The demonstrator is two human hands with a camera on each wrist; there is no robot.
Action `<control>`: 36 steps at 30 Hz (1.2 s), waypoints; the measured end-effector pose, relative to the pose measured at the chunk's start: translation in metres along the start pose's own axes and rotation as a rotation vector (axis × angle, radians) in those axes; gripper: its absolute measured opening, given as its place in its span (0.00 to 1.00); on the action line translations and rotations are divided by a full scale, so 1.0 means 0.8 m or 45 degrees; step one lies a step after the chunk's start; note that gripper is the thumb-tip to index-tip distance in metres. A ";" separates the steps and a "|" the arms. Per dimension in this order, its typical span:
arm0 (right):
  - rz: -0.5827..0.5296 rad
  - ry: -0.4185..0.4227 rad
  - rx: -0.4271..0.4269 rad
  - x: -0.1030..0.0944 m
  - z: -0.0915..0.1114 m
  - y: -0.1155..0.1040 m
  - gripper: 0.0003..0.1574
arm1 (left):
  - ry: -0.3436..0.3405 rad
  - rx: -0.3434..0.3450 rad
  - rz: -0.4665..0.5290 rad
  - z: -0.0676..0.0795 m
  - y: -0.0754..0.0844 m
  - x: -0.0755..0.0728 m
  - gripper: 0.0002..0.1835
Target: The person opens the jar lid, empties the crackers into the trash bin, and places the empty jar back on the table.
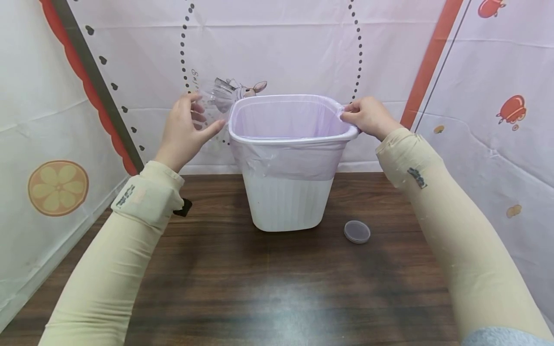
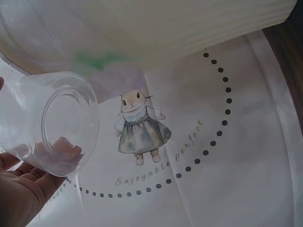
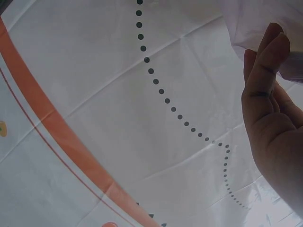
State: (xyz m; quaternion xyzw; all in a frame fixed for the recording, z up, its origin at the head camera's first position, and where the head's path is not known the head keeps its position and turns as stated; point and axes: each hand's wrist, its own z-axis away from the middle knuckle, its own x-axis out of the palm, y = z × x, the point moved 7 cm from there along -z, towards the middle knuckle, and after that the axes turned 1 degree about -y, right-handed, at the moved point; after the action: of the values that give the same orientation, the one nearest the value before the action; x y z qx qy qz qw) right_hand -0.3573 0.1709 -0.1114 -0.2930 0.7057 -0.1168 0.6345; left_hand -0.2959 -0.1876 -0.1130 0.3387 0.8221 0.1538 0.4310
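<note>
A white trash bin (image 1: 287, 202), lined with a translucent lilac bag (image 1: 294, 158) folded over its rim, stands upright on the table. At the bin's right rim, my right hand (image 1: 368, 115) pinches the bag-covered edge; the right wrist view shows its thumb and fingers against the lilac plastic. My left hand (image 1: 183, 127) is beside the bin's left rim, holding a clear plastic cup (image 2: 71, 123) with fingers curled round it and the thumb apart from them. The cup lies tilted on its side, and I see its round base in the left wrist view. It looks see-through, without visible contents.
A round, shallow, clear lid (image 1: 357, 231) lies on the dark wooden table (image 1: 268, 283), to the right of the bin's foot. Printed cloth (image 1: 277, 53) hangs close behind the bin and along both sides.
</note>
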 end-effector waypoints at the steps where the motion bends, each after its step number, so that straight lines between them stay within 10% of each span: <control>1: -0.002 -0.001 0.000 0.000 0.000 0.000 0.27 | 0.003 -0.005 0.007 0.001 -0.001 0.000 0.40; 36: -0.025 -0.003 0.007 0.000 0.001 0.002 0.29 | 0.088 -0.034 0.254 0.037 -0.031 0.016 0.33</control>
State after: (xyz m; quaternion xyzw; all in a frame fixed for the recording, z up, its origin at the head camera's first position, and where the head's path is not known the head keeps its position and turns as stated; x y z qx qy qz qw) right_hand -0.3572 0.1720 -0.1123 -0.2982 0.7016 -0.1246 0.6350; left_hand -0.2876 -0.1978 -0.1518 0.4076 0.7965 0.2183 0.3896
